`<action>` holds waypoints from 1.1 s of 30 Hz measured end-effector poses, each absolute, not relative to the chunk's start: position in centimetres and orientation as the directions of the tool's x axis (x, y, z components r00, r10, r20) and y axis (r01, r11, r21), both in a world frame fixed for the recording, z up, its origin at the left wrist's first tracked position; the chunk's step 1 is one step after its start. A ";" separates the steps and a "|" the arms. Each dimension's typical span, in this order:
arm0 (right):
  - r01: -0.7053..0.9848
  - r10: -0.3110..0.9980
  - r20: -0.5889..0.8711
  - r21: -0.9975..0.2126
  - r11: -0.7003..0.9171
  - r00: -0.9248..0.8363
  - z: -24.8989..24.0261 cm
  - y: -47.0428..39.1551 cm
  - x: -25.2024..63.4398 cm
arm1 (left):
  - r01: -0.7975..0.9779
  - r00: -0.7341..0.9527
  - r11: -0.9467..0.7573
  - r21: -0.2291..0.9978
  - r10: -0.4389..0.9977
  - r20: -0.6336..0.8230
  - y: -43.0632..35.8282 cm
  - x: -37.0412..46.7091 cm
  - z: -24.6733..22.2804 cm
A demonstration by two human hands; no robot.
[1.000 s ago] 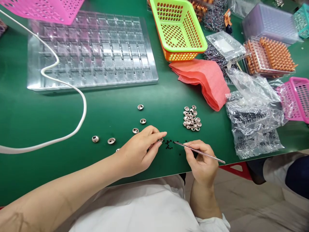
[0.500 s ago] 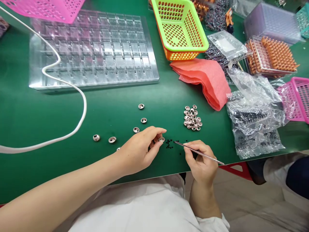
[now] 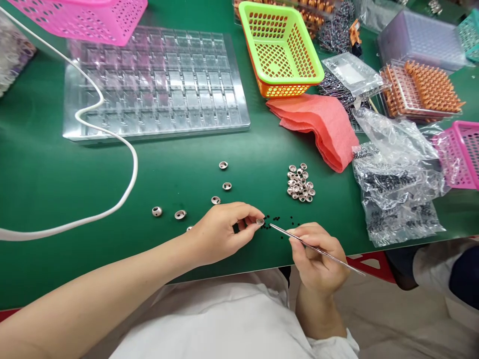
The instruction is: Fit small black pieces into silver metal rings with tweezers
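Note:
Between the thumb and fingers of my left hand (image 3: pixel 224 232) is a small round metal shell (image 3: pixel 260 222) with an open side. My right hand (image 3: pixel 320 254) is closed around slim metal tweezers (image 3: pixel 314 248), their tips pointing left, close to the held shell. Tiny black pieces (image 3: pixel 276 218) lie scattered on the green table by the tips. Whether the tips grip one is too small to tell. A cluster of similar metal shells (image 3: pixel 301 184) lies beyond my right hand. Several more, such as one single shell (image 3: pixel 180 214), are spread to the left.
A clear compartment tray (image 3: pixel 157 85) lies at the back left, with a white cable (image 3: pixel 127 144) crossing over it. Behind stand a pink basket (image 3: pixel 112 22) and a green basket (image 3: pixel 282 45). A red cloth (image 3: pixel 322 119) and plastic bags of parts (image 3: pixel 400 189) lie on the right.
My left hand has moved slightly right with the metal shell, closer to the black pieces. The tweezers' tips are a little lower and nearer the shell. The whole view has shifted slightly.

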State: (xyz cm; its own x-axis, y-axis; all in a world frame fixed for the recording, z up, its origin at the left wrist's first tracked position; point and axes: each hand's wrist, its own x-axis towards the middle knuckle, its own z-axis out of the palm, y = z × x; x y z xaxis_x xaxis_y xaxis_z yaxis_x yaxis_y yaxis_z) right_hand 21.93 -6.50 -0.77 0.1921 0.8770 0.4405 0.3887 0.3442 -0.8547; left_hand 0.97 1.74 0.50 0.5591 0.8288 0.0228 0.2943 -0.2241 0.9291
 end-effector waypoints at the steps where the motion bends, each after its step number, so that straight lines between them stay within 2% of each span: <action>1: 0.394 0.883 0.437 -0.852 0.345 0.173 -0.7 -6.5 21.8 | 0.292 0.564 -0.228 0.929 0.825 0.025 1.7 1.0 0.5; 7: 0.398 0.888 0.453 -0.831 0.388 0.082 -0.7 -6.0 21.5 | 0.281 0.573 -0.256 0.925 0.818 0.052 1.7 1.0 0.8; 20: 0.449 0.901 0.433 -0.809 0.379 0.020 -0.7 -5.9 21.6 | 0.265 0.589 -0.266 0.927 0.806 0.063 1.6 1.0 0.8; 27: 0.491 0.890 0.454 -0.767 0.414 -0.042 -0.6 -5.8 21.8 | 0.292 0.593 -0.265 0.919 0.804 0.044 1.6 0.9 0.6; 33: 0.545 0.846 0.523 -0.680 0.491 -0.109 -0.6 -6.0 21.9 | 0.294 0.585 -0.277 0.915 0.809 0.057 1.6 0.8 0.6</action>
